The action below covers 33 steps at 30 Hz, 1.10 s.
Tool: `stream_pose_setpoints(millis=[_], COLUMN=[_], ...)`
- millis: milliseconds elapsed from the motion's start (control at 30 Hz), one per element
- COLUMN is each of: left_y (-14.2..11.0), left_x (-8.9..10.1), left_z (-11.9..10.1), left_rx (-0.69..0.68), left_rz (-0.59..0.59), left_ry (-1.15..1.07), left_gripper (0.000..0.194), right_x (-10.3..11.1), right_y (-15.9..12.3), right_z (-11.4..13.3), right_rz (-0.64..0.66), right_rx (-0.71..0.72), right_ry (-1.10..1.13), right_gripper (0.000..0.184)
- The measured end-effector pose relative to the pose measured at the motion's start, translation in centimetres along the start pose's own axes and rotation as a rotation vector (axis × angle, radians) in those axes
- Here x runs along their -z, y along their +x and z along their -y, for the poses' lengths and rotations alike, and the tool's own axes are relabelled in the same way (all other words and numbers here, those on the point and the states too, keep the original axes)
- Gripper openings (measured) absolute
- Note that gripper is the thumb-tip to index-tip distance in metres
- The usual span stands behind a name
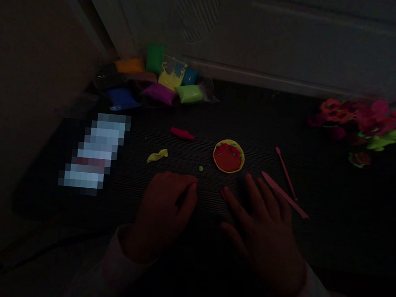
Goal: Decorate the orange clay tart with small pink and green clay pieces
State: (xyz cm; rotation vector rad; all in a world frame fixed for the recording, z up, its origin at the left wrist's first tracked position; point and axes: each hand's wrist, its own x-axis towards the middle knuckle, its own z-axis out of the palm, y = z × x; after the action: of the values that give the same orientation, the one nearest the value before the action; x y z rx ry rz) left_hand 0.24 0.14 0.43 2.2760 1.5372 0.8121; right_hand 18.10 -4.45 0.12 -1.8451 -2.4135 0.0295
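My right hand (pixel 264 223) lies spread over the dark table, its index fingertip on a small red piece of clay (pixel 223 194). To its left my left hand (pixel 166 210) rests with fingers curled and thumb near the index finger; whether anything is between them is hidden. Just beyond the hands lies a round clay disc (pixel 227 162), orange-red with a yellow rim and small red and green bits along its far side. A tiny green clay ball (pixel 201 168), a yellow clay strip (pixel 157 156) and a red clay roll (pixel 181 133) lie left of the disc.
Pink modelling tools, a knife (pixel 284 195) and a thin stick (pixel 286 174), lie at the right. Packets of coloured clay (pixel 159 93) crowd the back left. A blurred-out bright screen (pixel 95 151) is at left, colourful clay flowers (pixel 363 117) at back right. A pale panel (pixel 279 44) stands behind.
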Motion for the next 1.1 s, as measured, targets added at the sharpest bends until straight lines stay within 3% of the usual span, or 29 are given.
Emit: stream_pose_setpoints(millis=[233, 400, 567, 733, 900, 1100], left_y=[0.1, 0.1, 0.0, 0.1, 0.1, 0.0], left_x=[0.1, 0.1, 0.1, 0.1, 0.1, 0.2], left_z=[0.0, -0.1, 0.0, 0.0, 0.0, -0.1], left_rx=[-0.003, -0.014, -0.012, -0.008, -0.012, 0.002], left_rz=[0.000, 0.002, 0.020, 0.011, 0.015, 0.028], left_ry=[-0.012, -0.013, -0.016, -0.016, -0.018, -0.021], left_gripper=[0.014, 0.013, 0.013, 0.014, 0.014, 0.014], right_x=[0.5, 0.5, 0.1, 0.0, 0.2, 0.2], right_y=[-0.1, 0.0, 0.1, 0.0, 0.1, 0.1], right_z=[-0.9, 0.0, 0.2, 0.6, 0.2, 0.1], right_rz=[-0.052, 0.026, 0.008, 0.031, 0.001, 0.032], right_rx=[0.014, 0.044, -0.050, 0.039, -0.067, 0.015], right_ry=[-0.003, 0.006, -0.019, 0.026, -0.013, 0.003], right_gripper=[0.052, 0.051, 0.052, 0.054, 0.052, 0.052])
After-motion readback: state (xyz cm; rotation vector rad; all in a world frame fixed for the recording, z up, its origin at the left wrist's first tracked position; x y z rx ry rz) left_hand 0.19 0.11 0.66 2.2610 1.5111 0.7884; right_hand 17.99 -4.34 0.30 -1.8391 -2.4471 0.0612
